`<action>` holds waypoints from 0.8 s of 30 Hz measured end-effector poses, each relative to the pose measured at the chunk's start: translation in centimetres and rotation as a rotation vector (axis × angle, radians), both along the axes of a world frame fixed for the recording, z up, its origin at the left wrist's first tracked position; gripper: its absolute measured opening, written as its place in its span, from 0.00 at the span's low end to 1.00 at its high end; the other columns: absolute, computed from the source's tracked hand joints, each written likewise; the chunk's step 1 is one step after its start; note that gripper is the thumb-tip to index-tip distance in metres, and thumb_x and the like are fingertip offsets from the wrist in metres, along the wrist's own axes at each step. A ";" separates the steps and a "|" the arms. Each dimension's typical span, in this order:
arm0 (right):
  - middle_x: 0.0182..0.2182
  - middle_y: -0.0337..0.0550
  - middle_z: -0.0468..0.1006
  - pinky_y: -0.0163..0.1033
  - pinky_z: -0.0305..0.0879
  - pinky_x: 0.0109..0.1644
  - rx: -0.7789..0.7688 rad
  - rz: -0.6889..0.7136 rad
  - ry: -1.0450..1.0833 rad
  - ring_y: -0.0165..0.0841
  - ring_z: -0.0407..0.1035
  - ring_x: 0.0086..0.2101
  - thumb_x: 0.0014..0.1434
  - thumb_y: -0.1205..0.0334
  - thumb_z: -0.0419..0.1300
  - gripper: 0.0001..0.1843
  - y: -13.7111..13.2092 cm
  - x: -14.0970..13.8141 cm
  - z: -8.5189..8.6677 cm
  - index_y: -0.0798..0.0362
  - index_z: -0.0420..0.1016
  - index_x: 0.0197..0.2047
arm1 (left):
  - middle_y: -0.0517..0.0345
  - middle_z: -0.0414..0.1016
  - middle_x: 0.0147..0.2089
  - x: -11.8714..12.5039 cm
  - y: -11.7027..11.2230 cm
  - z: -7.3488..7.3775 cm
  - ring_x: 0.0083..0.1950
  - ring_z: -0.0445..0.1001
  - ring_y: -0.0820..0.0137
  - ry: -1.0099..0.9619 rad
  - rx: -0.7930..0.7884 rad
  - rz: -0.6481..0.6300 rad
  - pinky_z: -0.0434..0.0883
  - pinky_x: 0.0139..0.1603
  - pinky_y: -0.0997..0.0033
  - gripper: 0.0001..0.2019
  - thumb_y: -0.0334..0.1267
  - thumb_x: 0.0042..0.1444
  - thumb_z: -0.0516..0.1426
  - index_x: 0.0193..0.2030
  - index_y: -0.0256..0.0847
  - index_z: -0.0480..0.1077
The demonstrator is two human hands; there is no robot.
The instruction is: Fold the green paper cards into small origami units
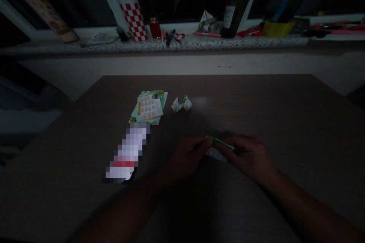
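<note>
Holding one folded paper (pixel 216 154) between them, the left hand (pixel 189 155) and the right hand (pixel 251 153) are over the wood-grain table (pixel 285 114), to the right of the card stack (pixel 149 108) and closer to the person. The paper's long axis runs aslant: its left end points away from the person, toward the stack's side, and its right end slopes back toward the person. A green edge shows along the top, with a pale printed face below.

Both hands are pinched narrow on the paper, one at each end, thumbs near each other on the person's side and the other fingers curled behind, partly hidden. The left forearm slants in from the lower left, the right from the lower right; whether the hands rest on the tabletop cannot be told.

Just right of the stack stands one folded paper figure (pixel 186 103) with two raised points. One phone (pixel 128 153), its screen pixelated, lies on the stack's near side, its far end close to the cards. The cards overlap too much to count. Beyond the stack, on the windowsill (pixel 199 45), stand one red-and-white checkered bottle (pixel 135 19) and, farther right, one dark labelled bottle (pixel 232 15).
</note>
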State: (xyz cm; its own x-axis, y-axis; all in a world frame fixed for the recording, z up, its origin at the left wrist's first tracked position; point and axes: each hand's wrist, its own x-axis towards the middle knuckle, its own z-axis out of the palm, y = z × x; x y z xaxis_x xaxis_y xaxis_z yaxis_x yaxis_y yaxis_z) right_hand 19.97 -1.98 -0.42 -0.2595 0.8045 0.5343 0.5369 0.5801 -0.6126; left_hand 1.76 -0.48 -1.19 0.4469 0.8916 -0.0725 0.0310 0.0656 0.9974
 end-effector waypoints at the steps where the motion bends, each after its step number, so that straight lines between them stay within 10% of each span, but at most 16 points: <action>1: 0.20 0.38 0.77 0.32 0.64 0.22 -0.001 0.001 0.000 0.28 0.70 0.20 0.57 0.65 0.61 0.06 0.0 0.0 0.0 0.54 0.75 0.28 | 0.61 0.71 0.26 0.0 0.0 0.0 0.28 0.65 0.72 0.000 0.002 -0.001 0.60 0.30 0.77 0.13 0.44 0.59 0.54 0.33 0.38 0.76; 24: 0.20 0.38 0.75 0.31 0.62 0.23 0.007 0.018 -0.013 0.27 0.69 0.19 0.57 0.65 0.61 0.07 0.1 0.2 -0.1 0.55 0.74 0.27 | 0.61 0.70 0.27 -0.1 0.1 -0.1 0.29 0.65 0.73 0.021 0.007 -0.044 0.60 0.31 0.78 0.14 0.43 0.60 0.53 0.35 0.36 0.75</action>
